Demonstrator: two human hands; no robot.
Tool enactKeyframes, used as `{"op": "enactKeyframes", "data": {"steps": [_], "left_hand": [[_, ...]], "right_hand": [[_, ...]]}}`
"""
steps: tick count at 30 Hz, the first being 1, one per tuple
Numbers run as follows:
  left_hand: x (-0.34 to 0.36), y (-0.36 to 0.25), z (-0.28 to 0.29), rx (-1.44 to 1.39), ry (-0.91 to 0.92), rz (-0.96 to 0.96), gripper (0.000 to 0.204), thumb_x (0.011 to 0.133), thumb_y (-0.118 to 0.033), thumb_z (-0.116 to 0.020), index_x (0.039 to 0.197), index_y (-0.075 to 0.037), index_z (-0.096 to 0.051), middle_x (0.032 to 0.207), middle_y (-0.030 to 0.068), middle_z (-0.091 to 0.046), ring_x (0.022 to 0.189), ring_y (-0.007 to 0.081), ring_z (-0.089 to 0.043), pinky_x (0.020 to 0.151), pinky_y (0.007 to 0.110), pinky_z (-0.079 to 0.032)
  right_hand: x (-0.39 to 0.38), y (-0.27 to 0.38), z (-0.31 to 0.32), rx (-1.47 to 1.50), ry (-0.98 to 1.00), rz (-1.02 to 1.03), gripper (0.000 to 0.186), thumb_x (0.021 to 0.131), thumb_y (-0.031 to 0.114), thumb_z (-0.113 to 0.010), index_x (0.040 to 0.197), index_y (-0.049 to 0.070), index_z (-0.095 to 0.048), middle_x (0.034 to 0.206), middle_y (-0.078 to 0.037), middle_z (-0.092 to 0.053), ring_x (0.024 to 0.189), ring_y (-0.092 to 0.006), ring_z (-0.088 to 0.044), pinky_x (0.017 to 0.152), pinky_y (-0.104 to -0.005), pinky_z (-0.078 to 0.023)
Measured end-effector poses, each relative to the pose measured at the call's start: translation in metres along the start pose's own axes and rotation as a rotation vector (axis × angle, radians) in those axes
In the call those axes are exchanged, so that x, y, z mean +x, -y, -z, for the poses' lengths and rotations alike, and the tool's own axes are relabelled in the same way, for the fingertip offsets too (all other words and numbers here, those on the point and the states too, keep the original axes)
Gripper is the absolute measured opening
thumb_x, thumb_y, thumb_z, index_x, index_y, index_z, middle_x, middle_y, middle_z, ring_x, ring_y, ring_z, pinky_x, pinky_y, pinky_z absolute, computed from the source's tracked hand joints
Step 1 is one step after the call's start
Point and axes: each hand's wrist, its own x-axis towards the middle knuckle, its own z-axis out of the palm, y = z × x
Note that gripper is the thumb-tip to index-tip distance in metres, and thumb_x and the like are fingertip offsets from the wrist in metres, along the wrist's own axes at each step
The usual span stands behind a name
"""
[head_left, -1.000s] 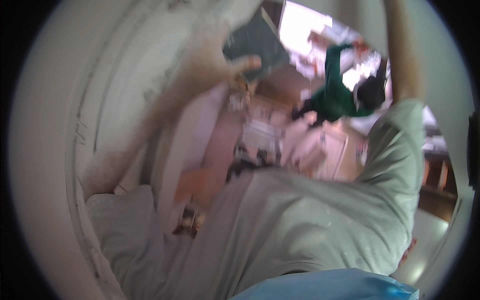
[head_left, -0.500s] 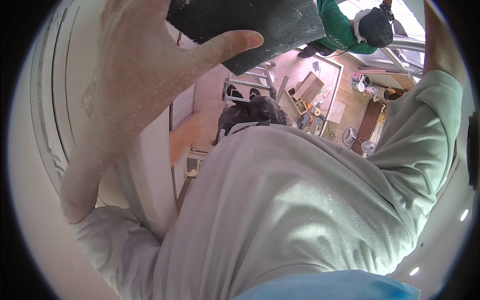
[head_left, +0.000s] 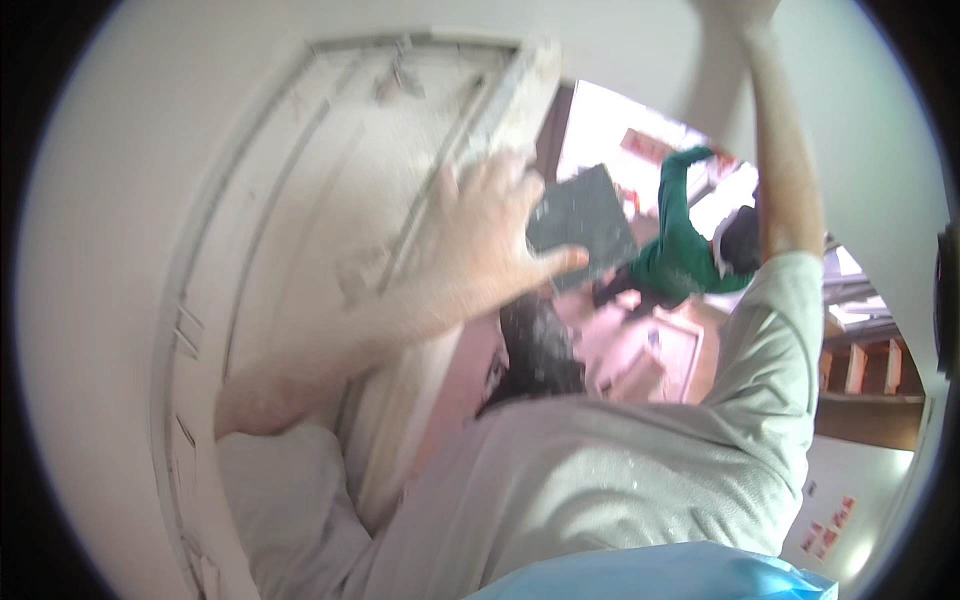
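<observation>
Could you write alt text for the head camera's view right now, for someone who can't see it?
A person's left hand holds a dark, flat, four-sided piece beside a pale, grooved surface, while their right hand is partly cut off at the top edge. Beyond, slightly blurred, a co-worker in green stretches out an arm.

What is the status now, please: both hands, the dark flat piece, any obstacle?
Left hand holding dark grey flat piece. Right hand at picture's top edge, grip unclear. Co-worker in green beyond; nothing seen blocking.
</observation>
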Motion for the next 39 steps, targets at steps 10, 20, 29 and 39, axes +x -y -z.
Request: {"op": "enactKeyframes", "data": {"steps": [10, 20, 29, 39], "left_hand": [[0.002, 0.002, -0.02, 0.018, 0.022, 0.046, 0.088, 0.08, -0.074, -0.068, 0.127, 0.0, -0.061, 0.149, 0.0196, -0.046, 0.143, 0.0343, -0.037, 0.116, 0.056, -0.024], [0.003, -0.001, -0.005, 0.084, 0.04, 0.026, 0.078, 0.083, -0.069, -0.071, 0.119, 0.0, -0.062, 0.134, 0.0153, -0.05, 0.135, 0.0318, -0.042, 0.112, 0.056, -0.028], [0.002, -0.004, -0.005, 0.093, 0.092, 0.024, 0.089, 0.083, -0.069, -0.07, 0.136, 0.001, -0.054, 0.148, 0.0194, -0.046, 0.145, 0.0343, -0.035, 0.115, 0.056, -0.026], [0.006, 0.0, -0.007, 0.13, 0.108, -0.004, 0.092, 0.084, -0.07, -0.068, 0.133, 0.006, -0.054, 0.147, 0.0236, -0.045, 0.146, 0.0375, -0.034, 0.115, 0.057, -0.026]], "right_hand": [[0.007, 0.073, -0.043, 0.431, 0.03, -0.533, 0.046, 0.102, 0.041, -0.064, 0.1, -0.003, -0.073, 0.082, -0.012, -0.073, 0.07, -0.016, -0.067, 0.064, -0.036, -0.052], [0.144, 0.147, -0.169, 0.953, -0.076, -0.926, 0.042, 0.097, 0.028, -0.072, 0.089, -0.012, -0.068, 0.08, -0.017, -0.07, 0.067, -0.0199, -0.07, 0.056, -0.0327, -0.059], [0.195, 0.157, -0.201, 0.935, -0.08, -0.966, 0.042, 0.098, 0.024, -0.072, 0.089, -0.017, -0.063, 0.079, -0.02, -0.069, 0.06, -0.0271, -0.073, 0.052, -0.0363, -0.058], [0.198, 0.166, -0.212, 0.999, -0.237, -0.903, 0.041, 0.098, 0.02, -0.07, 0.092, -0.019, -0.059, 0.087, -0.023, -0.068, 0.061, -0.0276, -0.072, 0.049, -0.0346, -0.058]]}}
